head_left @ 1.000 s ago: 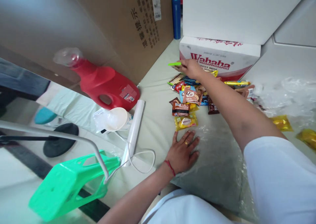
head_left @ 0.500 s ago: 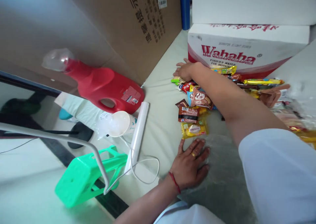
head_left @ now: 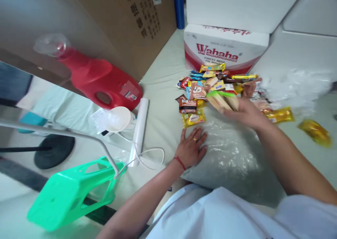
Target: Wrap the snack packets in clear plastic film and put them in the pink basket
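Observation:
My right hand (head_left: 244,112) is closed around a snack packet with a green edge (head_left: 219,100), blurred by motion, just over the near side of the snack pile. My left hand (head_left: 191,147) lies flat with fingers spread at the left edge of a clear plastic bag (head_left: 231,161), holding nothing. Just beyond its fingertips is a yellow snack packet (head_left: 194,118), with a brown packet (head_left: 187,106) behind it. Other wrapped snacks, among them a pinkish-brown packet (head_left: 198,90) and a red one (head_left: 184,82), lie heaped together.
A Wahaha water carton (head_left: 218,52) stands behind the snacks. To the left are a large red bottle (head_left: 105,77), a paper cup (head_left: 121,118), a white roll (head_left: 139,131) with a cable, and a green plastic stool (head_left: 71,189). Crumpled clear plastic (head_left: 292,86) lies at right.
My right hand has come back from the far left of the pile toward me and rightward, now with the green-edged packet. My left hand stays flat. The view has shifted.

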Action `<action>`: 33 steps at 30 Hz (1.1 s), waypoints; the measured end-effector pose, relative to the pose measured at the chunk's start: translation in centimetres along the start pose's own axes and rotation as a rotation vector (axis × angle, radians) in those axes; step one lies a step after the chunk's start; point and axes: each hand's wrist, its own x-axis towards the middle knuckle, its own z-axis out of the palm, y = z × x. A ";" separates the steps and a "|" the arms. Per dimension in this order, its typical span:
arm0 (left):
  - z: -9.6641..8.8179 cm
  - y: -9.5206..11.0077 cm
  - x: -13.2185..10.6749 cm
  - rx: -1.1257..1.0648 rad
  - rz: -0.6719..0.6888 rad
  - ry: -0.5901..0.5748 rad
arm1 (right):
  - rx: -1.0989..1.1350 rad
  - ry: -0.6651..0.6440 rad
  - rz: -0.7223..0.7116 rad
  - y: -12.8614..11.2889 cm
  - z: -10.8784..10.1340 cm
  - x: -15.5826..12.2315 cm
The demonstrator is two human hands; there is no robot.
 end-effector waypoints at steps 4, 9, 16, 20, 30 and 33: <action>0.2 0.1 0.0 0.006 0.018 0.028 | 0.470 0.043 0.513 3.2 0.9 -13.2; 0.6 0.3 0.1 0.039 0.012 0.061 | 0.632 -0.185 0.598 3.5 2.4 -17.1; 0.9 0.4 0.1 0.098 0.002 0.033 | -0.121 -0.393 0.399 1.4 4.5 -10.9; 1.0 0.2 0.1 0.116 -0.003 0.043 | -0.436 -0.167 0.312 1.0 4.8 -10.7; 1.0 0.3 0.1 0.090 0.001 0.063 | -0.549 -0.052 0.162 1.2 10.4 -14.6; 1.0 0.4 0.1 0.087 0.001 0.051 | -0.637 -0.098 0.133 0.8 10.8 -15.1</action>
